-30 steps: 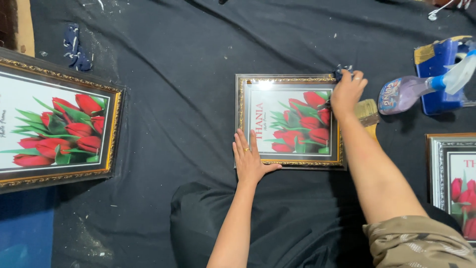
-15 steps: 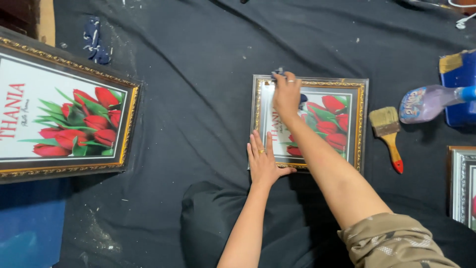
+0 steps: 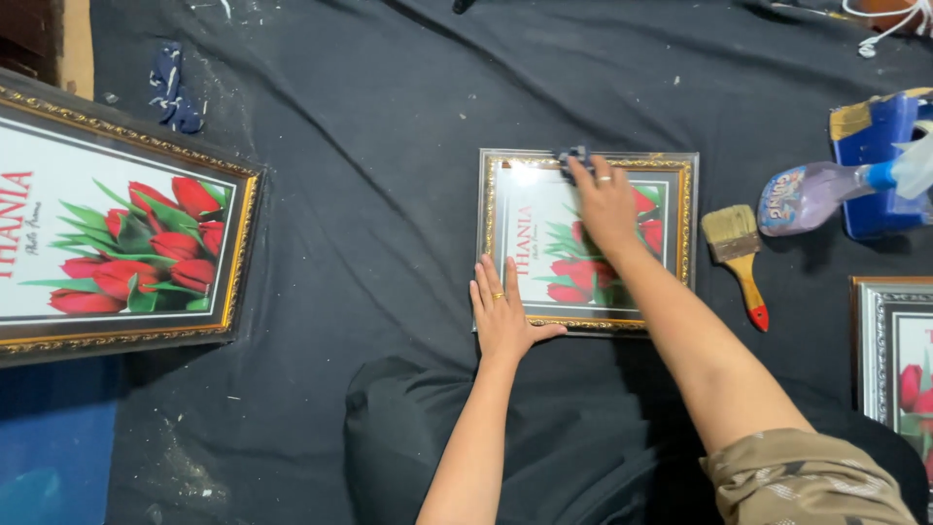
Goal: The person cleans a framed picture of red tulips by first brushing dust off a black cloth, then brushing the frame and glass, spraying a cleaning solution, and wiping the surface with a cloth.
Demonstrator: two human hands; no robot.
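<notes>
Left hand [image 3: 502,313] flat, fingers spread, pressing the lower left corner of the small gold-edged frame [image 3: 588,240]. Right hand [image 3: 606,201] closed on a dark cloth [image 3: 571,157] at the frame's top edge, on the glass. Frame lies flat mid-surface on a black sheet [image 3: 389,146]. Paintbrush [image 3: 742,258] just right of it; spray bottle [image 3: 826,190] beyond. Larger tulip frame [image 3: 117,233] well left.
</notes>
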